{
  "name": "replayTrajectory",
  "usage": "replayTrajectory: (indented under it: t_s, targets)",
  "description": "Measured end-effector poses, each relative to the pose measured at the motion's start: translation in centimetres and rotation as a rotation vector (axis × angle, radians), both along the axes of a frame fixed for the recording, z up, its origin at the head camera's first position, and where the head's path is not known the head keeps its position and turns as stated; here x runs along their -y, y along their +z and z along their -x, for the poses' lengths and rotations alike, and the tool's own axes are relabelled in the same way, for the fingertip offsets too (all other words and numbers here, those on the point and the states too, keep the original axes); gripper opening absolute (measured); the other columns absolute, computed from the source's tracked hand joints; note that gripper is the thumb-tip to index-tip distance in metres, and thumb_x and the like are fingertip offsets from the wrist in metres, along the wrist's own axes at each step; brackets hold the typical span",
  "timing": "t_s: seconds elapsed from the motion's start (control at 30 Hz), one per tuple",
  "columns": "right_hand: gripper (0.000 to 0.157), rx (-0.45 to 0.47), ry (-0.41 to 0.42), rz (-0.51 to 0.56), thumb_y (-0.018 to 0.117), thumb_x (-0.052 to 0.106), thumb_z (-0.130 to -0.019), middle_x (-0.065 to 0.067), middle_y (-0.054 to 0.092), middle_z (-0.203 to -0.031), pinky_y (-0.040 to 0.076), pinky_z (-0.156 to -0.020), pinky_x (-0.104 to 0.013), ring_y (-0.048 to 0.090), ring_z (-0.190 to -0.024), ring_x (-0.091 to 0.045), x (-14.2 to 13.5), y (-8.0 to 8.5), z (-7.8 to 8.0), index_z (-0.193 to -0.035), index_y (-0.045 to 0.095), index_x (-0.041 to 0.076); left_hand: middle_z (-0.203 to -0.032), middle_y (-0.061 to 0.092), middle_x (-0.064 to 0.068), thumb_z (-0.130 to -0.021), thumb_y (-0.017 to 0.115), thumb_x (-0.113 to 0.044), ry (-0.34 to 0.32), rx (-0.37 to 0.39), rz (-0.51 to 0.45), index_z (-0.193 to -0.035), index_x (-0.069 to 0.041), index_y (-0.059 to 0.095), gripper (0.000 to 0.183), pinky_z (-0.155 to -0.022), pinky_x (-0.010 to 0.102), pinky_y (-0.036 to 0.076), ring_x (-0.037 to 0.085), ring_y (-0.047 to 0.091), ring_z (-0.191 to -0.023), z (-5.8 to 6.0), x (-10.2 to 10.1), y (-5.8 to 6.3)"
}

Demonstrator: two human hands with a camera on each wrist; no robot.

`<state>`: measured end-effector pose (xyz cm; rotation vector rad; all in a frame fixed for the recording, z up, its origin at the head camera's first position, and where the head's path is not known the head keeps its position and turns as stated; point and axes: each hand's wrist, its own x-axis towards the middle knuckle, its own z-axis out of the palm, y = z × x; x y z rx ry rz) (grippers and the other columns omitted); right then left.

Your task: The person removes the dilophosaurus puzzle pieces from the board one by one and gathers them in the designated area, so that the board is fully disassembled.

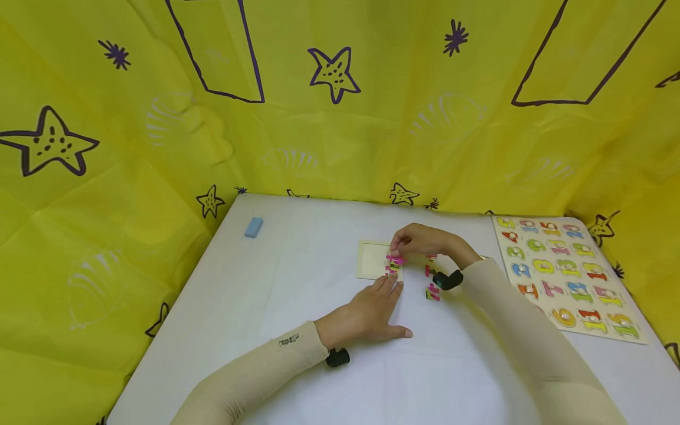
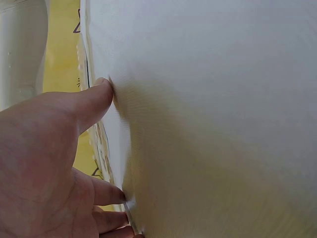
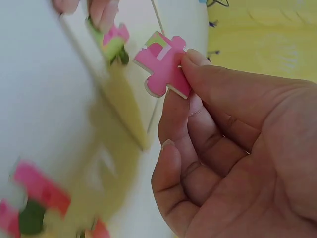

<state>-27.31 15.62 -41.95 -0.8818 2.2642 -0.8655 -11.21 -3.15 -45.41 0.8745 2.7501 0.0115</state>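
Observation:
My right hand [image 1: 425, 239] pinches a pink jigsaw piece [image 3: 163, 64] with a bit of green between thumb and forefinger. It holds the piece over the right side of a small cream puzzle tray [image 1: 374, 257]. Another pink and green piece [image 3: 116, 42] lies in the tray, near the left fingertips. My left hand [image 1: 366, 313] rests at the tray's near edge with its fingers straight and the thumb spread out over the white table. Several loose jigsaw pieces [image 1: 432, 292] lie just right of the tray, partly hidden by the right wrist.
A number board [image 1: 547, 265] with colourful numerals lies along the table's right side, partly covered by the right sleeve. A blue block [image 1: 254, 227] sits at the far left. Behind the white table [image 1: 308, 260] hangs a yellow patterned curtain [image 1: 287, 130].

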Motion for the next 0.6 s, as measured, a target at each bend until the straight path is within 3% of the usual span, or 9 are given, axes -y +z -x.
replayTrajectory:
  t_s: [0.13,0.3,0.43,0.6]
  targets:
    - [0.011,0.010,-0.031,-0.009,0.067,0.012,-0.103,-0.004,0.071,-0.093,0.050,-0.074,-0.030,0.056,-0.082,-0.020,-2.2,0.3,-0.4,-0.107,0.074,0.005,-0.175,0.022,0.012,-0.095,0.054,-0.078,0.005,0.008,-0.003,-0.167,-0.007,0.028,0.104,-0.125,0.036,0.036,0.026,0.026,-0.161,0.0,0.0,0.0]
    - [0.010,0.026,-0.046,-0.005,0.067,0.010,-0.102,-0.006,0.073,-0.092,0.053,-0.079,-0.031,0.060,-0.083,-0.020,-5.3,0.5,-1.6,-0.106,0.073,0.003,-0.175,0.022,0.012,-0.095,0.054,-0.078,0.005,0.006,-0.003,-0.167,-0.007,0.028,0.104,-0.124,0.035,0.036,0.026,0.025,-0.161,0.0,0.0,0.0]
    - [0.008,0.012,-0.081,-0.026,0.068,0.008,-0.101,-0.004,0.071,-0.093,0.052,-0.077,-0.028,0.058,-0.083,-0.016,-7.9,0.4,-3.3,-0.103,0.074,0.004,-0.175,0.022,0.012,-0.095,0.054,-0.078,-0.001,0.001,-0.002,-0.167,-0.006,0.028,0.104,-0.125,0.035,0.035,0.026,0.026,-0.161,0.0,0.0,0.0]
    - [0.008,0.047,-0.126,-0.030,0.068,0.011,-0.102,-0.003,0.067,-0.085,0.045,-0.062,-0.024,0.052,-0.071,-0.011,-10.7,0.0,-5.6,-0.102,0.074,0.005,-0.175,0.021,0.013,-0.096,0.054,-0.076,0.001,0.008,-0.006,-0.167,-0.006,0.028,0.103,-0.125,0.034,0.035,0.027,0.025,-0.161,-0.1,0.0,0.0]
